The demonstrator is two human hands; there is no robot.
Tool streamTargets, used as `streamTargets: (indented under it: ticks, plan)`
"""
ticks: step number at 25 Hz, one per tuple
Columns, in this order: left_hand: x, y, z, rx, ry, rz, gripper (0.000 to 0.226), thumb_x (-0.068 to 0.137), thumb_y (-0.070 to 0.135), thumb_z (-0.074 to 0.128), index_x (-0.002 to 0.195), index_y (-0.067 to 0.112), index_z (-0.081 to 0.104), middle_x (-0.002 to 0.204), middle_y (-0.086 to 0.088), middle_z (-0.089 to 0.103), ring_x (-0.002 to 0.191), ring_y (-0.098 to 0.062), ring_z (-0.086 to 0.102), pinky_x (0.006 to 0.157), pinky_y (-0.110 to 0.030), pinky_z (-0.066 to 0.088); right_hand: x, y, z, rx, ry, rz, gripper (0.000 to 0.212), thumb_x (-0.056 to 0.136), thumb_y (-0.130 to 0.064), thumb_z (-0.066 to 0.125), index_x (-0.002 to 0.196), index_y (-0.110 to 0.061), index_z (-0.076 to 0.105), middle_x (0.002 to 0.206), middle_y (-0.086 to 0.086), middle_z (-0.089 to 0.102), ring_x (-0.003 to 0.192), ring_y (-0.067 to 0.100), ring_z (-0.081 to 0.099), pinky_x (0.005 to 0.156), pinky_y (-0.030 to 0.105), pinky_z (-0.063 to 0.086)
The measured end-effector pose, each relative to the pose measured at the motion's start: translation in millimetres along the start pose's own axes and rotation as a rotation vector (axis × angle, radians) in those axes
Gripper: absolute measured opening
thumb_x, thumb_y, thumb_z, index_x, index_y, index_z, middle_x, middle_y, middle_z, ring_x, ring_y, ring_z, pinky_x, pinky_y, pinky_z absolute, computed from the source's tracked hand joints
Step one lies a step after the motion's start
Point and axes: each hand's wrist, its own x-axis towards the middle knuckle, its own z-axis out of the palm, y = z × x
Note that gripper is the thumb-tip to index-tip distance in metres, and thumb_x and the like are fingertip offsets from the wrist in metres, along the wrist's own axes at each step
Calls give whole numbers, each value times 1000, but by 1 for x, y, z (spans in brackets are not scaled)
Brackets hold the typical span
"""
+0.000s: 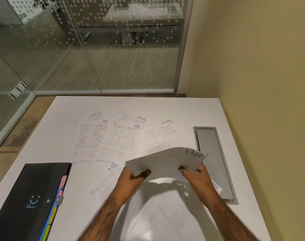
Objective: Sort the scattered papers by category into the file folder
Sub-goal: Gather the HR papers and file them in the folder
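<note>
The left hand (132, 178) and right hand (195, 174) each pinch an end of the HR stack (165, 160) above the surface (165, 105). More papers (120, 140) lie past the grip. The shut file folder (35, 197) sits left. I think HR sheets are being gathered; next, the folder needs opening.

White table (64, 119) beside glass partition (96, 49), beige wall (252, 66).

The white counter (165, 105) is carrying a black file folder with coloured tabs (32, 197) at near left; white printed sheets marked HR and SPORTS (118, 143) are lying scattered across it; a grey rectangular hatch (216, 162) is sitting at right.
</note>
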Motion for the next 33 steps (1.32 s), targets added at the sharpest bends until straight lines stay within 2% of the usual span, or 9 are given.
streamTargets:
  ticks: [3, 10, 13, 15, 17, 21, 25, 29, 33]
  plan:
    - [-1, -14, 6, 39, 4, -19, 29, 87, 14, 79, 110, 30, 71, 104, 12, 79, 98, -6, 74, 90, -29, 58, -4, 15, -1, -47, -22, 6, 35, 88, 6, 63, 100, -25, 69, 97, -3, 76, 95, 18, 70, 83, 34, 56]
    - [-4, -31, 15, 81, 18, -6, 27, 93, 13, 71, 99, 39, 73, 95, 26, 77, 94, 5, 71, 83, -11, 51, -1, 36, 2, -122, 18, 24, 25, 92, 3, 62, 96, -22, 66, 94, -2, 72, 93, 23, 68, 77, 31, 51]
    - [1, -51, -4, 170, 99, -38, 15, 92, 24, 74, 106, 31, 73, 104, 16, 77, 99, -2, 70, 81, -9, 49, 4, 34, 1, -172, 40, 21, 13, 96, -7, 62, 97, -19, 66, 92, -6, 71, 91, 22, 68, 71, 32, 52]
    - [-1, -83, -35, 323, 318, -207, 35, 89, 32, 75, 123, 25, 66, 122, 6, 71, 111, -12, 65, 85, -13, 49, 5, 31, -2, -173, 37, 4, 18, 96, -6, 60, 107, -20, 65, 98, -10, 70, 90, 15, 68, 71, 29, 52]
    - [-9, -116, -74, 637, 500, -417, 62, 87, 48, 70, 139, 22, 52, 146, -5, 54, 132, -24, 52, 106, -34, 46, 7, 30, -5, -158, 32, 13, 22, 97, -4, 59, 114, -17, 65, 102, -5, 71, 92, 16, 69, 72, 28, 53]
    - [-17, -147, -122, 828, 439, -596, 109, 85, 66, 64, 161, 17, 4, 170, -13, 13, 156, -35, 15, 124, -53, 18, 15, 34, -5, -170, 62, 69, 26, 96, -4, 60, 121, -9, 67, 108, 6, 73, 96, 29, 71, 82, 39, 56]
    - [-17, -159, -130, 1018, 393, -575, 113, 86, 66, 63, 160, 18, -7, 166, -10, 29, 152, -35, 30, 124, -51, 24, 10, 27, 9, -143, 87, 76, 23, 95, -1, 60, 114, -13, 66, 99, -3, 71, 88, 18, 69, 68, 29, 52]
    - [-15, -152, -130, 928, 443, -491, 101, 81, 70, 59, 156, 21, 11, 147, -10, 54, 128, -35, 58, 108, -52, 47, 8, 26, 21, -133, 104, 79, 22, 95, -1, 60, 110, -16, 66, 96, -6, 71, 84, 15, 68, 67, 28, 50]
    - [-3, -151, -131, 747, 444, -520, 121, 76, 63, 75, 160, 23, -2, 168, -9, 18, 152, -38, 26, 117, -63, 28, 6, 25, 24, -144, 92, 76, 23, 95, 0, 60, 110, -17, 66, 94, -8, 70, 84, 15, 69, 66, 27, 50]
